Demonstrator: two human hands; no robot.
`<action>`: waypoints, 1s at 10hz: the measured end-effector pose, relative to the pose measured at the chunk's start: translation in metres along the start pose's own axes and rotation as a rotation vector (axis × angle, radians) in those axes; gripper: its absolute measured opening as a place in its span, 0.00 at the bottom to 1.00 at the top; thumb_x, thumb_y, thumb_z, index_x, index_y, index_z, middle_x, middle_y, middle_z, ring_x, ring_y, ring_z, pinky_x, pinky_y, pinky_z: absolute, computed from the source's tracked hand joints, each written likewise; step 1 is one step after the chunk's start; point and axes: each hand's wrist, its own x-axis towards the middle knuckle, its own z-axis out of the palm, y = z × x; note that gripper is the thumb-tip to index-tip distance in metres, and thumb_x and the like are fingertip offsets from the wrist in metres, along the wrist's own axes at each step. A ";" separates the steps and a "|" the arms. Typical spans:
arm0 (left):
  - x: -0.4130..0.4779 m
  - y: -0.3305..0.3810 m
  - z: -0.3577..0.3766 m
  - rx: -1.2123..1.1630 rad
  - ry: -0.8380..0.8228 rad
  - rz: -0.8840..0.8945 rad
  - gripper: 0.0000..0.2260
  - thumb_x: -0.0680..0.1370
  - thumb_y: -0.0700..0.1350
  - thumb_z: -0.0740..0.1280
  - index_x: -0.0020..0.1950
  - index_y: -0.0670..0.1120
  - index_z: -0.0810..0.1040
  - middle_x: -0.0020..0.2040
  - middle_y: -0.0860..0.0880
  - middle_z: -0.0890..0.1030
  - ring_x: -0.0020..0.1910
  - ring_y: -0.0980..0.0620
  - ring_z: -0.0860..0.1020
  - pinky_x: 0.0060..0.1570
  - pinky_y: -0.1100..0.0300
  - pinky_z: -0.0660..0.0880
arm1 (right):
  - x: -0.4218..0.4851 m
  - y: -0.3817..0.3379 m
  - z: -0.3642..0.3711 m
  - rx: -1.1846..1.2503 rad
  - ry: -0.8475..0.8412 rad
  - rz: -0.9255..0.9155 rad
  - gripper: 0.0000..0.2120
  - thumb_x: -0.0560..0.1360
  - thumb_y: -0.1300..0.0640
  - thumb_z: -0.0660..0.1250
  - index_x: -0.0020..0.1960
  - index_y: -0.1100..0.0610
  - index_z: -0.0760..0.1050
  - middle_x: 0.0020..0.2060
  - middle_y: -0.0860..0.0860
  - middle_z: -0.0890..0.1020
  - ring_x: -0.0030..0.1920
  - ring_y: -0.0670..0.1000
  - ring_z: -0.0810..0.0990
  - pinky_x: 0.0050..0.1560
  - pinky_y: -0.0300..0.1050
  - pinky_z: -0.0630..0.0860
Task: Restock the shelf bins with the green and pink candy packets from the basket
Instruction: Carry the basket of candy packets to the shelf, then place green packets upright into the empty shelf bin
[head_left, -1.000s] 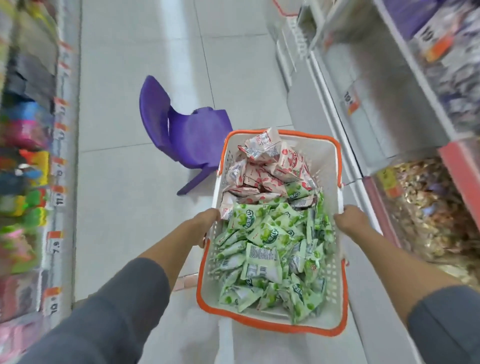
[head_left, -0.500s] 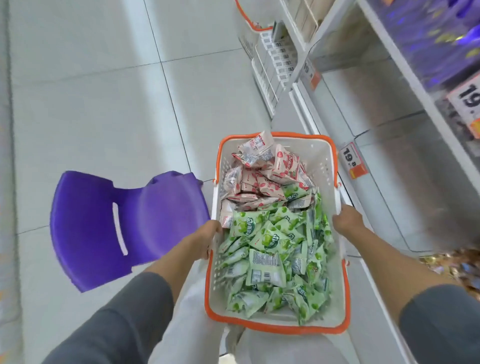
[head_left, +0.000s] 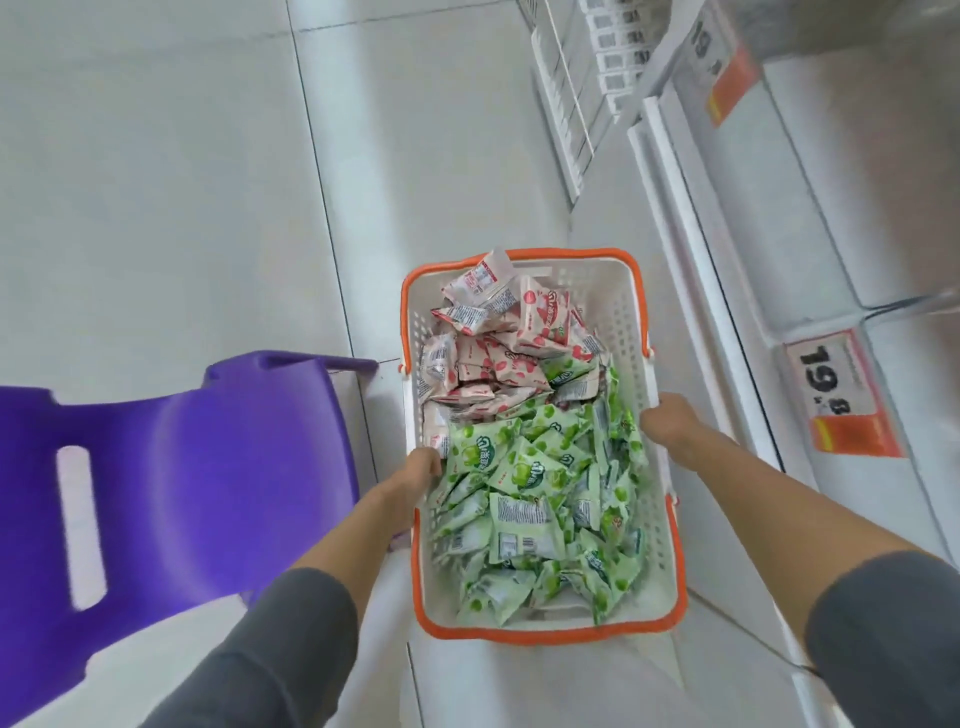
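A white basket with an orange rim (head_left: 631, 312) hangs between my arms above the floor. Pink candy packets (head_left: 498, 343) fill its far half and green candy packets (head_left: 524, 483) fill its near half. My left hand (head_left: 418, 470) grips the basket's left wall, fingers curled over the rim. On the opposite side my right hand (head_left: 667, 423) grips the right wall in the same way. Clear shelf bins (head_left: 795, 218) stand to the right of the basket; their insides are blurred.
A purple plastic chair (head_left: 171, 488) stands close on the left, almost touching the basket. Orange price tags (head_left: 841, 395) hang on the shelf edge at right. A second white basket (head_left: 576, 88) sits on the floor farther up the aisle. Grey floor tiles stretch ahead.
The view has tilted down and turned along the shelf. The purple chair has come much closer on the left. Both hands keep their grip on the basket.
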 end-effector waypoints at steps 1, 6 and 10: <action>0.015 -0.001 0.019 -0.011 0.016 -0.018 0.07 0.76 0.39 0.54 0.39 0.47 0.60 0.37 0.48 0.61 0.36 0.49 0.62 0.41 0.55 0.65 | 0.020 -0.006 0.007 -0.015 -0.018 -0.008 0.24 0.75 0.66 0.60 0.71 0.69 0.62 0.64 0.62 0.73 0.60 0.63 0.74 0.51 0.48 0.74; -0.093 0.055 0.049 0.969 0.101 0.332 0.14 0.78 0.43 0.61 0.60 0.36 0.75 0.58 0.39 0.79 0.55 0.43 0.79 0.54 0.52 0.79 | -0.125 -0.039 -0.019 -0.215 -0.110 -0.265 0.31 0.77 0.70 0.59 0.78 0.58 0.56 0.75 0.59 0.58 0.69 0.61 0.69 0.61 0.54 0.75; -0.186 0.103 0.073 0.909 0.241 0.577 0.10 0.78 0.37 0.58 0.50 0.36 0.77 0.46 0.42 0.79 0.45 0.45 0.78 0.44 0.56 0.77 | -0.189 -0.027 -0.066 -0.242 -0.073 -0.348 0.27 0.77 0.66 0.62 0.75 0.59 0.61 0.69 0.60 0.69 0.61 0.61 0.76 0.57 0.54 0.78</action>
